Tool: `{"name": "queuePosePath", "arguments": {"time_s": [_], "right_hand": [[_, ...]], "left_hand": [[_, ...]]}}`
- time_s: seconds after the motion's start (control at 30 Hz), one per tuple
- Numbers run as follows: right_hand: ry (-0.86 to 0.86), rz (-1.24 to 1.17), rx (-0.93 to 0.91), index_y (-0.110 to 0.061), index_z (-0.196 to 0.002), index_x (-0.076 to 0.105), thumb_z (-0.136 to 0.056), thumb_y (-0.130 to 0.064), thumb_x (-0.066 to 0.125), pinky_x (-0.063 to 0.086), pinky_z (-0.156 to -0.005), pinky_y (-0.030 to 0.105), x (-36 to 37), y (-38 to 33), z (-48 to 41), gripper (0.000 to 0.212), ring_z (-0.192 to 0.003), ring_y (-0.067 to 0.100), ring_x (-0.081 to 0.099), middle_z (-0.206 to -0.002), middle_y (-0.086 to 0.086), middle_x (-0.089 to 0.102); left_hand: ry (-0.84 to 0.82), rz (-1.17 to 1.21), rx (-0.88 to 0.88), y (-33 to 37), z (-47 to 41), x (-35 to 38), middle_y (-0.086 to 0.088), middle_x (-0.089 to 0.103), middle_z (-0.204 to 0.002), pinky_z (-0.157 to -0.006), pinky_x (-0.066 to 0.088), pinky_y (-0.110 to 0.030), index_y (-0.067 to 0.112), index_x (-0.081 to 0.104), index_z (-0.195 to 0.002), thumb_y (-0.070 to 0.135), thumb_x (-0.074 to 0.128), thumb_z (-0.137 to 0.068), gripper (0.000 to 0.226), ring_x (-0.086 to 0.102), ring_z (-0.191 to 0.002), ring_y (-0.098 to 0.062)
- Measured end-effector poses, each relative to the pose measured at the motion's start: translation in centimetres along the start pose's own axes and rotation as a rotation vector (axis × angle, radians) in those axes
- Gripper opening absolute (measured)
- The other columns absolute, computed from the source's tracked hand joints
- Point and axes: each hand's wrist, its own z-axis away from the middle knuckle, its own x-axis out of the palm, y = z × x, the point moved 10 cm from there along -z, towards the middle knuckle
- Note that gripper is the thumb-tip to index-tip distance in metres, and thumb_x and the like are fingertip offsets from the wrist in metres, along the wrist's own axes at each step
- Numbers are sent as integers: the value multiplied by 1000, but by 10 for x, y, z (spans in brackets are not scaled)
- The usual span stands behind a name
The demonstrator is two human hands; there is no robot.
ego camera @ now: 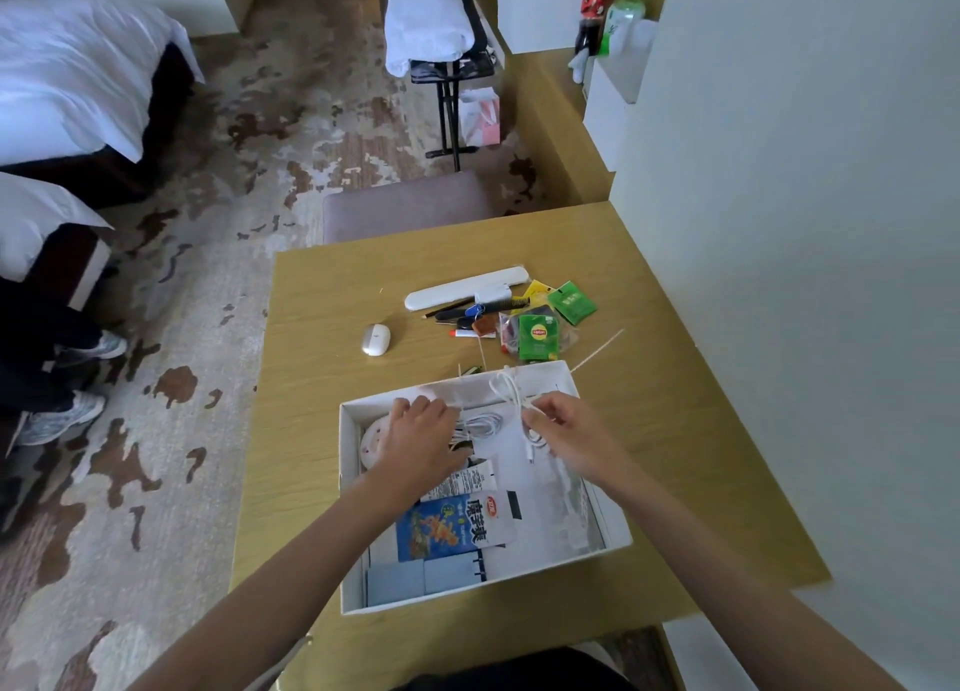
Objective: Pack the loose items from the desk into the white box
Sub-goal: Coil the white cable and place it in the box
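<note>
The white box [618, 532] sits open on the wooden desk [322, 378] in front of me. My right hand [563, 433] pinches a coiled white cable [511, 394] above the box's far right part. My left hand [418, 438] reaches into the box's far left corner, fingers bent over a round white item [370, 443] and another white cable [480, 425]; whether it grips anything is hidden. Inside the box lie a blue snack packet [441, 527] and a pale blue card [410, 581]. Loose beyond the box are a white mouse [375, 339], a white case [457, 289] and green tea bags [540, 334].
A black comb [498, 306], pens and small sachets lie among the loose pile. A padded stool [405, 204] stands at the desk's far edge. A white wall [779, 223] borders the desk on the right. Someone's shoes [67, 415] rest on the carpet at left.
</note>
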Motion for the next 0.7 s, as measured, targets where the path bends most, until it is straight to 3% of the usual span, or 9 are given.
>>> {"name": "queuePosePath", "arguments": {"time_s": [0.1, 0.27, 0.37, 0.5, 0.7], "right_hand": [[-22, 123, 6, -8, -99, 61, -97, -27, 52, 45, -64, 23, 6, 1, -2, 21, -81, 16, 62, -93, 4, 66], [-9, 378, -69, -11, -98, 58, -98, -27, 46, 49, -73, 40, 18, -8, -10, 20, -81, 22, 61, -89, 5, 64], [42, 469, -153, -10, -92, 55, -98, -27, 47, 47, -68, 41, 16, -15, -17, 20, -76, 23, 58, -83, 6, 61], [53, 592, -219, -14, -87, 60, -95, -29, 53, 51, -67, 40, 20, -20, -30, 18, -76, 21, 59, -81, 1, 62], [-37, 660, -288, -18, -82, 66, -90, -25, 62, 44, -59, 29, 55, -27, -51, 11, -81, 21, 63, -82, 1, 65]], "left_hand": [[-79, -86, 1, 5, -7, 17, -1, 60, -121, -100, 31, -40, 18, 56, -119, 44, 57, -83, 44, 51, -114, -22], [3, -112, 70, 9, -10, 7, -1, 61, -120, -97, 36, -38, 20, 62, -115, 30, 55, -88, 29, 54, -111, -20], [113, -91, 163, 14, 3, -20, -2, 66, -108, -88, 42, -37, 19, 68, -107, 26, 60, -86, 23, 59, -102, -21], [319, 28, 173, -4, 43, -63, -2, 69, -84, -65, 52, -32, 16, 74, -89, 18, 80, -69, 22, 66, -75, -21], [418, 202, 125, -31, 87, -76, 0, 69, -90, -66, 52, -29, 16, 71, -97, 19, 70, -82, 15, 67, -74, -16]]}}
